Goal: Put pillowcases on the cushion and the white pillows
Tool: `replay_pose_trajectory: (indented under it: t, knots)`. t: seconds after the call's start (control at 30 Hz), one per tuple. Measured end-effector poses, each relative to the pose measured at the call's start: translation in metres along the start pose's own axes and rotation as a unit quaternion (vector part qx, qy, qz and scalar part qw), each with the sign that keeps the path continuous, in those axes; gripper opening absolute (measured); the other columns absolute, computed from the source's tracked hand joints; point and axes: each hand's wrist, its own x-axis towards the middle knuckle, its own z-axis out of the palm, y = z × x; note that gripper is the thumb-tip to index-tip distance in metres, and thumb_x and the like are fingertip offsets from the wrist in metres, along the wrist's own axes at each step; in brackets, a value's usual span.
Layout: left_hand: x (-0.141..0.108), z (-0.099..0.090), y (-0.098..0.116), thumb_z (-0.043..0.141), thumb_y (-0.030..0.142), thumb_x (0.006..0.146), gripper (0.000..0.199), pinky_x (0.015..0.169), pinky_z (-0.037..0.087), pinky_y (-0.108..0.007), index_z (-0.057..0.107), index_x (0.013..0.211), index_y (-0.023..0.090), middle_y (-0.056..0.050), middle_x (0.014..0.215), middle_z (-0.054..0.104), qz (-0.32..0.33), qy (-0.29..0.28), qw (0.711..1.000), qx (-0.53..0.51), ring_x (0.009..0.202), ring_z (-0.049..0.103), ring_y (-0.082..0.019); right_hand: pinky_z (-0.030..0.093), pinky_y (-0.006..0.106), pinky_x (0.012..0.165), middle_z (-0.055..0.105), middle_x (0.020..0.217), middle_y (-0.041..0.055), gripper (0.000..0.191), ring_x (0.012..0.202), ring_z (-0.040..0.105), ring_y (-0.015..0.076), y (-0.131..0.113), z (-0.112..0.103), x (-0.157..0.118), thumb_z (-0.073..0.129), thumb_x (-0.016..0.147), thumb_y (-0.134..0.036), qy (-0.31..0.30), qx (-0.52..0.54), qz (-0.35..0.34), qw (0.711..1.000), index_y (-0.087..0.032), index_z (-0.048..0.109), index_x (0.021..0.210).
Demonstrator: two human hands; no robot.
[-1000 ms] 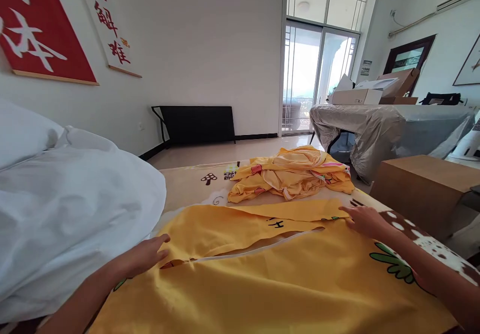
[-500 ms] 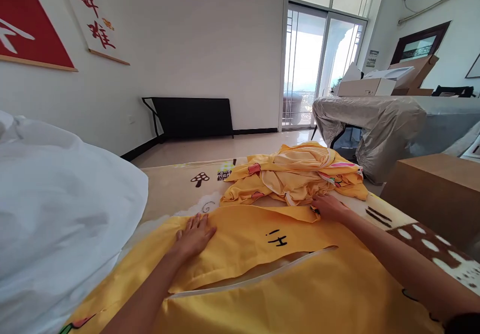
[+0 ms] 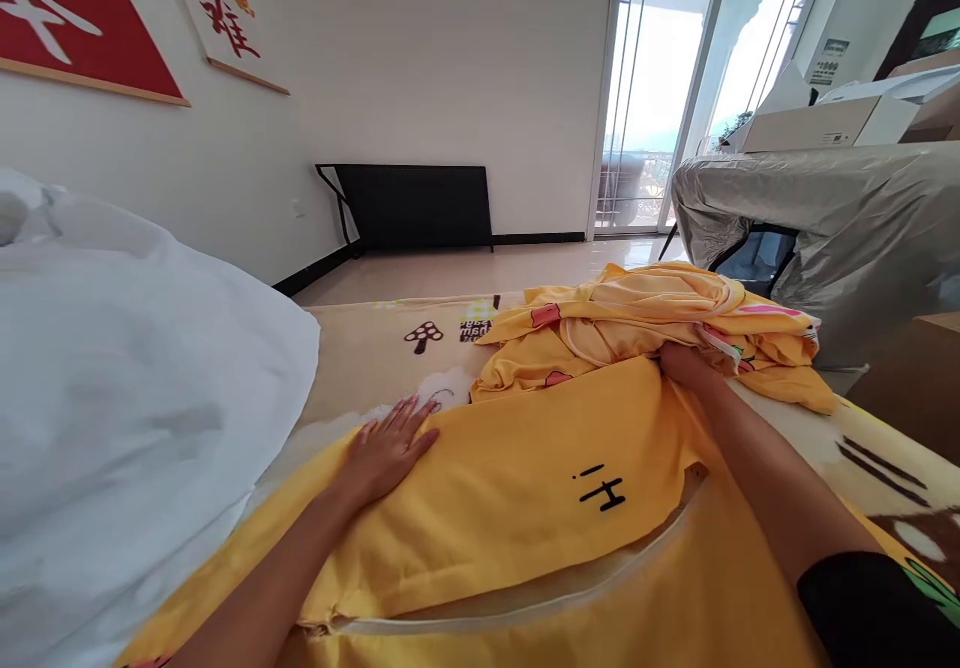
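A yellow duvet cover (image 3: 495,478) with black "Hi" lettering lies spread before me, with a long slit edged by a whitish zip strip (image 3: 540,603) gaping across it. My left hand (image 3: 390,453) rests flat on the cover's upper left edge, fingers stretched out. At the far edge my right hand (image 3: 684,363) is closed on the cover and pulls the fabric taut; its fingertips are partly hidden by cloth. Just beyond it sits a crumpled heap of yellow printed fabric (image 3: 652,308), which the right hand touches or nearly touches.
White bulky bedding (image 3: 135,368) bulges at the left. Under everything is a beige printed blanket (image 3: 367,338). A folded black table or panel (image 3: 420,206) leans on the back wall. At right stand a plastic-covered table (image 3: 825,198) with boxes (image 3: 810,123) and a cardboard box (image 3: 915,378).
My right hand has moved farther away, drawing the cover's far edge toward the heap, and the slit has shifted and bowed. My left hand stays flat on the cover. The view has turned slightly.
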Motion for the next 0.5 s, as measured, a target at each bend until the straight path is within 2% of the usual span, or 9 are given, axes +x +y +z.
replay_pose_trajectory:
  t: [0.1,0.23,0.33,0.43,0.5]
  knots:
    - [0.003,0.001,-0.004,0.017,0.053,0.092,0.061,0.112,0.019,-0.049,0.031,0.146,0.030,-0.001,0.156,0.023,0.004,0.021,1.000,0.001,0.143,0.020,-0.024,0.045,0.044,0.092,0.063,0.113,0.0130,0.024,0.104,0.060,0.0229,0.004,0.009,-0.002,0.051,0.092,-0.024,0.008,-0.015,0.007,1.000,-0.011,0.061,0.109]
    - [0.000,-0.005,-0.026,0.015,0.048,0.091,0.063,0.108,0.025,-0.046,0.042,0.139,0.017,-0.010,0.147,0.040,-0.019,0.066,0.998,0.006,0.135,0.034,-0.025,0.041,0.038,0.094,0.063,0.113,0.0181,0.026,0.107,0.059,0.0265,0.009,0.008,-0.030,0.042,0.089,-0.016,0.024,-0.035,-0.005,0.999,-0.010,0.062,0.104]
    - [-0.009,-0.013,-0.052,0.020,0.048,0.090,0.060,0.105,0.029,-0.048,0.051,0.129,0.015,-0.014,0.135,0.051,-0.057,0.090,0.994,0.011,0.126,0.042,-0.028,0.037,0.037,0.097,0.060,0.120,0.0178,0.029,0.117,0.051,0.0284,0.015,0.000,-0.050,0.039,0.091,-0.021,0.039,-0.047,-0.005,0.998,-0.011,0.059,0.108]
    - [-0.019,-0.021,-0.068,0.020,0.047,0.090,0.059,0.101,0.031,-0.053,0.052,0.124,0.011,-0.017,0.130,0.051,-0.114,0.100,0.988,0.018,0.124,0.042,-0.034,0.041,0.038,0.088,0.063,0.112,0.0173,0.034,0.109,0.056,0.0302,0.021,-0.007,-0.064,0.037,0.092,-0.030,0.021,-0.052,0.021,0.998,-0.012,0.056,0.113]
    - [-0.026,-0.026,-0.068,0.018,0.045,0.091,0.059,0.098,0.033,-0.054,0.053,0.119,0.008,-0.020,0.127,0.051,-0.137,0.100,0.985,0.025,0.123,0.042,-0.037,0.043,0.037,0.082,0.064,0.112,0.0165,0.038,0.104,0.059,0.0303,0.024,-0.011,-0.075,0.037,0.092,-0.036,0.003,-0.049,0.046,0.998,-0.013,0.052,0.119]
